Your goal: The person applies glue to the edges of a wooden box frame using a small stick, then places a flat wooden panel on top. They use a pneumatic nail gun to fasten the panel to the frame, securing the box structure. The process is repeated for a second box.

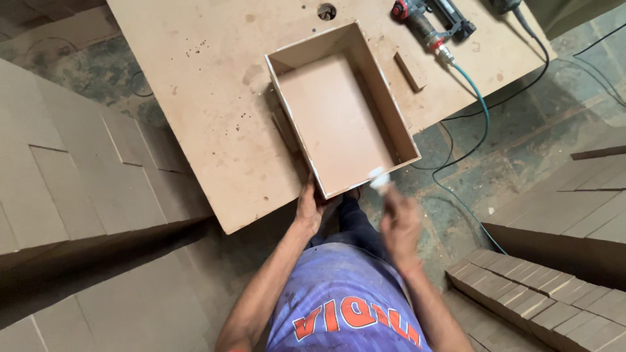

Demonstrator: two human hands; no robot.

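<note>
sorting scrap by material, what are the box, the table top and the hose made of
The box looks like fibreboard: smooth, matt brown faces without grain, paler cut edges with white smears, perhaps glue. The table top seems the same unfinished board, stained and speckled. The hose looks like flexible teal plastic or rubber, slightly glossy. The left hand steadies the box corner; the right hand holds something white, blurred.

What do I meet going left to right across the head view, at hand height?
Stacked boards → left hand → white bottle in the right hand → strips.
</note>
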